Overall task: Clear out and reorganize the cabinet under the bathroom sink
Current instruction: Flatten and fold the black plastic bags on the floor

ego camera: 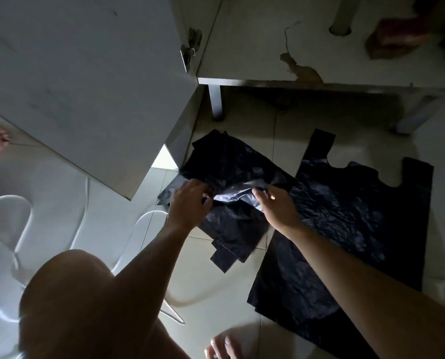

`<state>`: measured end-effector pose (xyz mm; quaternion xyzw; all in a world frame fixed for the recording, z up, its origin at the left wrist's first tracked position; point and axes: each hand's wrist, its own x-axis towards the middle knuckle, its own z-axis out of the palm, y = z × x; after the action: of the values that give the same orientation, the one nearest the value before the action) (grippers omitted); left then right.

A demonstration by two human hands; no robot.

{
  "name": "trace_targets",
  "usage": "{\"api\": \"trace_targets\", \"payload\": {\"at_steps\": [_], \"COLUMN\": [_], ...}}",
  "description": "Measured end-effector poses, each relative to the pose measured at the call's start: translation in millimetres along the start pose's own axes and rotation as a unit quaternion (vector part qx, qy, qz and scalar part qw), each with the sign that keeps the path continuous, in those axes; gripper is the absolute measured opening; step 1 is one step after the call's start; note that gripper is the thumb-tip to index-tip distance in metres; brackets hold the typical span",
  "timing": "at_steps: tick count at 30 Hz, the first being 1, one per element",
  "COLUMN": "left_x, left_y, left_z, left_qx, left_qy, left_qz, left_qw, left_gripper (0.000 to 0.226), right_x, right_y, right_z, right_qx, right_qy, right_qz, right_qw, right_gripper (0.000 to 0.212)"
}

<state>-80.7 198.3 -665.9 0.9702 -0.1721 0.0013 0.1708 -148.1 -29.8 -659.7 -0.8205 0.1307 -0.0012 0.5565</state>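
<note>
A crumpled black plastic bag (226,164) lies on the tiled floor in front of the open cabinet (255,66). My left hand (189,203) pinches its left part and my right hand (278,207) pinches its right part, with a shiny fold of the bag stretched between them. A second black bag (351,218) is spread flat on the floor to the right, its handles pointing toward the cabinet. The cabinet floor is white with a peeled brown patch (304,71).
The open white cabinet door (86,81) hangs at the left, close to my left hand. A drain pipe (342,14) and a reddish-brown object (397,35) sit inside the cabinet. White plastic hangers (143,229) lie on the floor at the left. My knee and toes are at the bottom.
</note>
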Motion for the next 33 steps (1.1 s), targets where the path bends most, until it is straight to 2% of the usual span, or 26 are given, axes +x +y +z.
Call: {"api": "trace_targets", "payload": {"at_steps": [3,5,7,10,13,15,18,26,29,33], "left_x": [19.7,30.1,39.4,63.9,94.9,112.3,135.4,160.0,169.2,181.4], "left_y": [11.5,17.8,24.0,38.8,61.4,76.6,91.7,132.1,146.5,163.7], "left_z": [-24.6,-37.6,-51.3,-84.7,-131.6,-161.3,-197.6,-284.1,-311.6,-330.6], "left_qx": [-0.025,-0.033,-0.040,-0.046,-0.049,-0.051,-0.066,-0.080,-0.091,-0.114], "left_qy": [0.005,0.011,0.052,0.140,0.205,0.242,0.290,0.365,0.390,0.373], "left_qz": [-0.022,-0.043,-0.061,-0.057,-0.056,-0.050,-0.028,-0.013,-0.007,0.017], "left_qw": [0.999,0.998,0.996,0.987,0.976,0.968,0.954,0.928,0.916,0.921], "left_gripper": [0.015,0.021,0.029,0.034,0.039,0.044,0.045,0.043,0.041,0.036], "right_x": [14.8,23.8,34.0,46.4,56.0,60.1,67.0,83.3,82.4,78.7], "right_y": [-29.1,-52.3,-72.3,-99.1,-125.5,-144.9,-174.4,-249.3,-277.9,-298.9], "right_z": [-21.5,-35.1,-48.3,-64.2,-76.7,-84.0,-95.6,-137.8,-160.5,-203.3], "right_qx": [0.128,0.213,0.248,0.270,0.270,0.287,0.311,0.394,0.390,0.335], "right_qy": [0.011,0.012,0.023,0.057,0.076,0.073,0.077,0.050,0.065,0.112], "right_qz": [0.063,0.103,0.109,0.108,0.099,0.086,0.075,-0.011,-0.036,-0.063], "right_qw": [0.990,0.972,0.962,0.955,0.955,0.951,0.944,0.918,0.918,0.933], "right_gripper": [0.014,0.015,0.011,0.003,0.015,0.008,0.013,0.004,0.002,0.003]}}
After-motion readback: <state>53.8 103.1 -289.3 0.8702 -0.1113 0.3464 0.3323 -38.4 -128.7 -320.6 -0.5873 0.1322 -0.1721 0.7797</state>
